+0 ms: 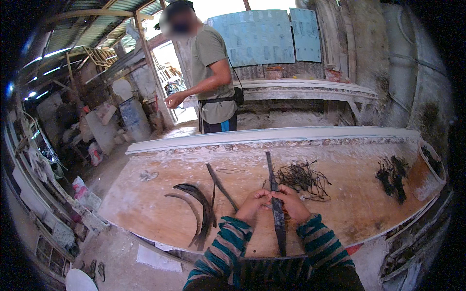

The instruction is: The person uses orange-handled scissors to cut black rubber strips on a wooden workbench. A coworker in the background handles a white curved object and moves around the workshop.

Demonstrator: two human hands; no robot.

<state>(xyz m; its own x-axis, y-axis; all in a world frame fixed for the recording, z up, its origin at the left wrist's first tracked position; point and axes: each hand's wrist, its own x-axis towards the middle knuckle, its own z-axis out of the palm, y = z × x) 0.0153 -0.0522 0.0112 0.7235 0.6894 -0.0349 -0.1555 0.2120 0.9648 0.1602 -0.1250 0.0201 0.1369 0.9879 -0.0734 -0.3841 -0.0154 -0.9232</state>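
Observation:
A long flat black strip point(278, 225), perhaps rubber, lies lengthwise between my hands, its far end pointing away from me and its near end by my body. My left hand point(252, 205) is closed at the strip's left edge, its fingertips pinched together. From the other side my right hand point(293, 204) grips the strip with thumb and fingers. Just beyond the right hand sits a loose tangle of thin black ties point(303, 178). Left of my hands are a straight dark strip point(222, 186) and several curved black strips point(206, 213).
The wooden table point(145, 194) has a raised white far edge point(272, 137). Bundled black ties point(394, 177) lie at the right beside a dirty bucket point(427, 177). Beyond the table stands a person point(213, 72) in a grey-green shirt. A white-topped bench point(306, 87) runs behind.

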